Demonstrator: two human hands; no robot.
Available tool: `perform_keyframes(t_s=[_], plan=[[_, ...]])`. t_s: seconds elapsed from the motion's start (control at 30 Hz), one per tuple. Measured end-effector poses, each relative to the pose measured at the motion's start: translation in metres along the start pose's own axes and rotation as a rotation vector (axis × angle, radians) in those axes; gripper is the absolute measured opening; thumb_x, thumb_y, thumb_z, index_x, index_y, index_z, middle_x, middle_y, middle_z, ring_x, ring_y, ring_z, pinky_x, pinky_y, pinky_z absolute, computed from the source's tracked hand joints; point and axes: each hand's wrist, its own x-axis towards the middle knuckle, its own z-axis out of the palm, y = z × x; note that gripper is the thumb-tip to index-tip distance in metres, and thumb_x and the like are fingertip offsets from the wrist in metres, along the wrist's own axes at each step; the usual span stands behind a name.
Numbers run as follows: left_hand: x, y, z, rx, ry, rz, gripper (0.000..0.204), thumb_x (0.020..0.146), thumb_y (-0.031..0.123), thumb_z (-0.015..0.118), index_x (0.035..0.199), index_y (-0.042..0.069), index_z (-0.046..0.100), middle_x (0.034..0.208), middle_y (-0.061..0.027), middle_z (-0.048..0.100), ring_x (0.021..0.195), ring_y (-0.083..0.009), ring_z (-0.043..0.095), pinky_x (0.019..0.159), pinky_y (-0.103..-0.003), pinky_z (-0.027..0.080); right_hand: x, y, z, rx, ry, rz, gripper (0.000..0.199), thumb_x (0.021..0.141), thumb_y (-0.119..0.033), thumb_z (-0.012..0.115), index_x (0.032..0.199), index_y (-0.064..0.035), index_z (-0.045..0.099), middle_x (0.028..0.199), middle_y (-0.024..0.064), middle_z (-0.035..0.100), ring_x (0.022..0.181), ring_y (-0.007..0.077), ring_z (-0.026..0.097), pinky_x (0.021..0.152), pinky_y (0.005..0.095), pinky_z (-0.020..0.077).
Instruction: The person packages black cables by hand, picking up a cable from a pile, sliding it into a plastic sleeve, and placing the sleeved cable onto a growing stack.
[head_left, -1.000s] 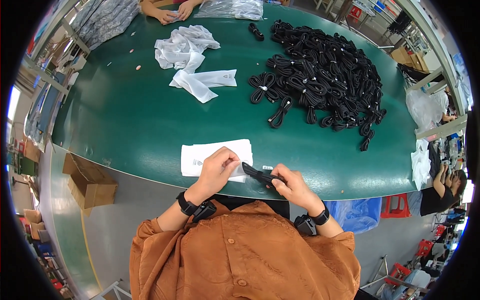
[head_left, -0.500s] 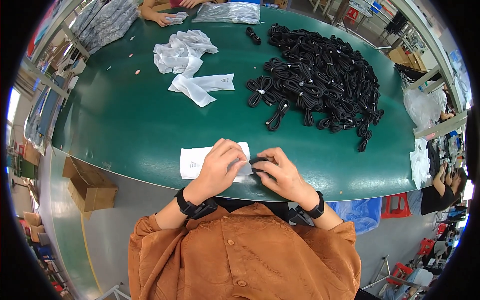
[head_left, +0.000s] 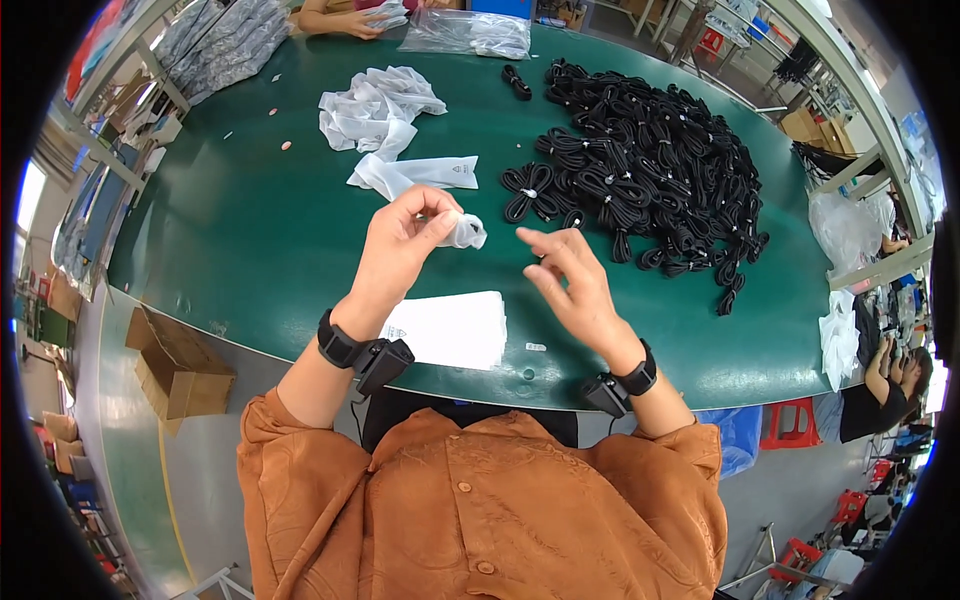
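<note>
The bag point(head_left: 468, 233) is above the green surface point(head_left: 250, 230); the left hand point(head_left: 393, 245) pinches it with fingers close together. Taking the bag as centre, the right hand point(head_left: 576, 280) is near four o'clock, fingers spread, holding nothing. The white stack point(head_left: 462, 328) lies at six, the left arm point(head_left: 318, 378) blocking its left end. Crumpled bags point(head_left: 375, 105) sit at eleven, black cables point(head_left: 665, 165) at two, a carton point(head_left: 197, 388) at eight.
</note>
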Motion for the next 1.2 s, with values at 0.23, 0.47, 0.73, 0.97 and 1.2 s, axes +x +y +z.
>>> perform_keyframes(t_s=[0.23, 0.47, 0.73, 0.97, 1.2], plan=[[0.008, -0.012, 0.017, -0.148, -0.055, -0.052, 0.012, 0.098, 0.015, 0.064, 0.099, 0.003, 0.065, 0.098, -0.0004, 0.064, 0.089, -0.0071, 0.056, 0.081, -0.024, 0.045, 0.027, -0.006, 0.032, 0.059, 0.059, -0.229, 0.027, 0.085, 0.002, 0.07, 0.111, -0.0059, 0.066, 0.095, 0.0076, 0.059, 0.074, 0.0136, 0.058, 0.064, 0.0265, 0.0483], [0.019, -0.021, 0.001, -0.105, -0.11, -0.17, 0.013, 0.099, 0.017, 0.062, 0.097, 0.004, 0.061, 0.103, -0.0041, 0.064, 0.088, -0.0101, 0.059, 0.081, -0.025, 0.047, 0.037, -0.009, 0.029, 0.425, 0.198, -0.084, 0.008, 0.089, -0.001, 0.068, 0.096, -0.0041, 0.064, 0.092, 0.009, 0.06, 0.071, 0.0174, 0.06, 0.064, 0.0264, 0.0482], [0.037, -0.013, -0.022, -0.165, 0.307, 0.083, 0.02, 0.097, 0.015, 0.065, 0.111, 0.001, 0.06, 0.103, -0.0057, 0.062, 0.086, -0.0125, 0.062, 0.074, -0.026, 0.051, 0.031, 0.043, 0.012, -0.391, 0.089, 0.208, 0.014, 0.092, -0.012, 0.069, 0.098, -0.003, 0.06, 0.096, 0.0197, 0.057, 0.069, 0.0343, 0.061, 0.065, 0.0363, 0.0521], [-0.066, -0.034, 0.022, 0.728, -0.224, 0.262, 0.027, 0.08, 0.003, 0.076, 0.104, 0.005, 0.064, 0.103, -0.0085, 0.059, 0.086, -0.02, 0.062, 0.075, -0.031, 0.051, -0.017, 0.067, 0.005, -0.65, -0.1, 0.306, 0.024, 0.088, -0.011, 0.072, 0.105, -0.0013, 0.058, 0.1, 0.0211, 0.051, 0.075, 0.0381, 0.063, 0.069, 0.0425, 0.0529], [-0.094, -0.073, 0.041, 0.908, -0.203, 0.385, 0.018, 0.081, 0.004, 0.075, 0.093, 0.003, 0.063, 0.091, -0.0092, 0.059, 0.076, -0.026, 0.06, 0.068, -0.034, 0.05, -0.055, 0.041, 0.008, 0.005, 0.022, 0.29, 0.032, 0.084, 0.002, 0.067, 0.116, -0.0006, 0.059, 0.101, 0.0182, 0.056, 0.08, 0.0345, 0.063, 0.073, 0.0405, 0.0532]])
